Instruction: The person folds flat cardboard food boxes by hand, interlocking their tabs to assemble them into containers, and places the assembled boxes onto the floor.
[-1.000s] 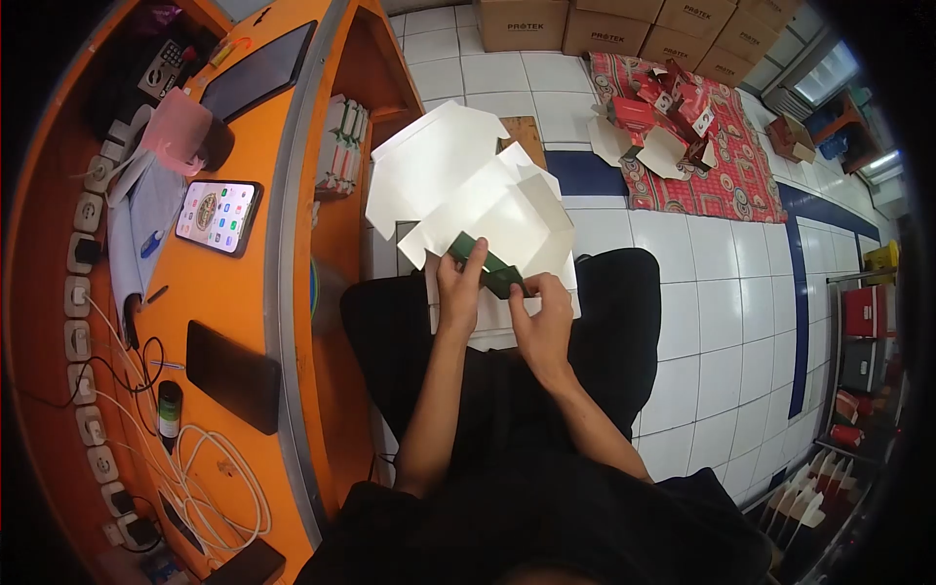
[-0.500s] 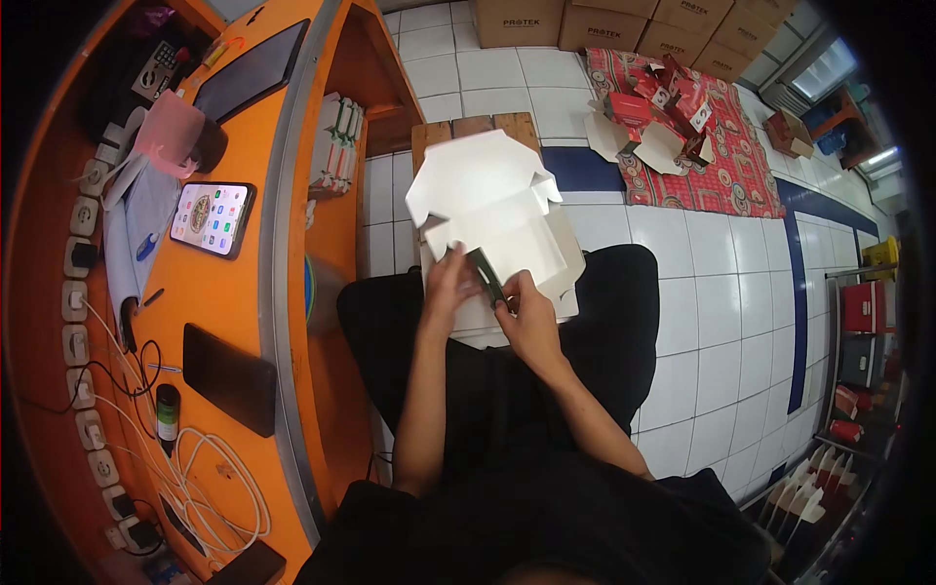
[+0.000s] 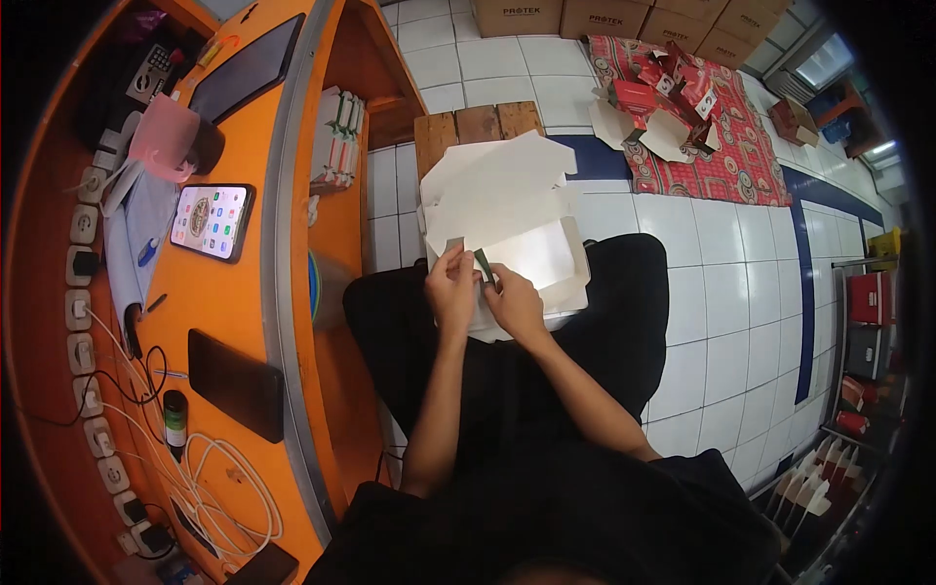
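Observation:
A partly folded cardboard box (image 3: 497,185), white inside, lies open in front of my lap on a wooden bench (image 3: 478,124). My left hand (image 3: 451,300) is closed at its near left corner, with a small greyish flap showing above the fingertips. Beside it, my right hand (image 3: 517,307) pinches a narrow dark green flap (image 3: 485,263) that stands up at the near side. The fingers of both hands almost meet. Part of the near edge is hidden behind them.
An orange counter (image 3: 229,302) on the left bears a lit phone (image 3: 212,222), a dark tablet (image 3: 234,385) and loose cables. Flat-folded cartons (image 3: 338,141) fill a shelf under it. Red boxes (image 3: 673,97) lie on a patterned red cloth (image 3: 721,171) on the floor.
My hands have come closer together at the near corner, and my left hand is now steadier. The box's raised panel has shifted slightly right and leans differently. The view has moved a little.

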### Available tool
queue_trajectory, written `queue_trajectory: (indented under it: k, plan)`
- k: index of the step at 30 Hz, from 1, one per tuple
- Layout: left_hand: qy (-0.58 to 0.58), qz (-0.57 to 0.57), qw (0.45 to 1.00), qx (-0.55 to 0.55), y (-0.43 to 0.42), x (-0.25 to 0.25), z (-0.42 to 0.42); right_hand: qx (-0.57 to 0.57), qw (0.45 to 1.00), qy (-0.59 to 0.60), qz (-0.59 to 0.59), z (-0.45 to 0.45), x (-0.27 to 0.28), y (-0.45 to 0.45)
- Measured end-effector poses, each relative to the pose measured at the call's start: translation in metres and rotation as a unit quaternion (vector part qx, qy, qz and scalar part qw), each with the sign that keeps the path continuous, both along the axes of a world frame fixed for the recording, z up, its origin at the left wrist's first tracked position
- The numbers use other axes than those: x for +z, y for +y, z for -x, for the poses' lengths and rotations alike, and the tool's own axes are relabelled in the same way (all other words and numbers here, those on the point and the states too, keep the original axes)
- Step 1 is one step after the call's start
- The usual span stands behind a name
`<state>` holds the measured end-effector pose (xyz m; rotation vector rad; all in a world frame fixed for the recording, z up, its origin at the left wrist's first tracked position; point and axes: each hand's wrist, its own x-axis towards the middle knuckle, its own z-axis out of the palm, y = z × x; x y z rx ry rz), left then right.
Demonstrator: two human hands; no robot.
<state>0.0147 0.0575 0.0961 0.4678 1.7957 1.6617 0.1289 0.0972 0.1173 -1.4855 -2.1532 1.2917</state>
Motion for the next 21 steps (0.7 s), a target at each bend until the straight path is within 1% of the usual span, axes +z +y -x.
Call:
queue_trajectory:
  k: [1, 2, 3, 5, 6, 7, 8, 9, 10, 11, 12, 13, 14, 15, 16, 17, 18, 19, 20, 21]
  plan:
    - [0.007, -0.005, 1.0, 0.011, -0.004, -0.004, -0.008, -0.009, 1.0, 0.025, 0.013, 0.0, -0.004, 0.001]
    - [0.013, -0.01, 1.0, 0.021, -0.008, -0.007, -0.017, -0.008, 1.0, 0.024, 0.013, -0.001, -0.009, 0.002]
    - [0.088, 0.02, 0.996, 0.023, -0.012, -0.011, -0.024, 0.001, 0.999, 0.038, -0.006, 0.0, -0.011, 0.002]
    - [0.105, 0.018, 0.994, 0.019, -0.017, -0.018, -0.024, 0.008, 0.998, 0.052, -0.026, -0.001, -0.016, 0.002]
    - [0.123, 0.014, 0.992, 0.014, -0.017, -0.019, -0.023, 0.028, 0.995, 0.095, 0.016, -0.001, -0.013, 0.002]
    - [0.117, 0.03, 0.993, 0.014, -0.018, -0.02, -0.016, 0.046, 0.988, 0.136, 0.058, -0.002, -0.011, 0.003]
    - [0.116, 0.029, 0.993, 0.009, -0.018, -0.02, -0.01, 0.041, 0.988, 0.135, 0.057, -0.007, -0.013, 0.006]
    - [0.074, 0.043, 0.996, 0.01, -0.017, -0.022, -0.002, 0.043, 0.98, 0.191, 0.044, -0.011, -0.018, 0.014]
    - [0.032, 0.058, 0.998, 0.011, -0.017, -0.026, 0.006, 0.047, 0.967, 0.248, 0.03, -0.014, -0.012, 0.024]
    - [0.058, 0.074, 0.996, 0.003, -0.018, -0.031, 0.012, -0.025, 0.984, 0.175, -0.035, -0.024, -0.004, 0.04]
    - [0.058, 0.072, 0.996, 0.003, -0.017, -0.025, 0.014, -0.118, 0.982, 0.12, -0.086, -0.032, 0.016, 0.057]
    - [0.036, 0.102, 0.994, 0.007, -0.017, -0.014, 0.015, -0.189, 0.961, 0.114, -0.167, -0.045, 0.007, 0.077]
    - [0.014, 0.132, 0.991, 0.012, -0.017, -0.008, 0.014, -0.224, 0.937, 0.061, -0.26, -0.054, 0.008, 0.096]
    - [0.078, 0.114, 0.99, 0.026, -0.016, -0.012, 0.015, -0.246, 0.902, 0.041, -0.352, -0.057, -0.008, 0.115]
    - [0.078, 0.109, 0.991, 0.024, -0.013, -0.004, 0.012, -0.247, 0.9, 0.041, -0.356, -0.065, -0.021, 0.131]
    - [0.158, 0.136, 0.978, 0.025, -0.012, 0.011, 0.009, -0.168, 0.954, 0.108, -0.222, -0.072, -0.03, 0.146]
    - [0.239, 0.163, 0.957, 0.027, -0.012, 0.02, 0.008, -0.084, 0.978, 0.172, -0.081, -0.072, -0.023, 0.151]
    - [0.37, 0.166, 0.913, 0.032, -0.011, 0.019, 0.007, -0.091, 0.983, 0.15, -0.056, -0.071, -0.018, 0.15]
    - [0.373, 0.162, 0.913, 0.032, -0.005, 0.021, 0.004, -0.092, 0.982, 0.153, -0.06, -0.068, -0.014, 0.146]
    - [0.39, 0.12, 0.913, -0.005, 0.002, 0.025, -0.003, -0.1, 0.981, 0.152, -0.071, -0.066, -0.011, 0.14]
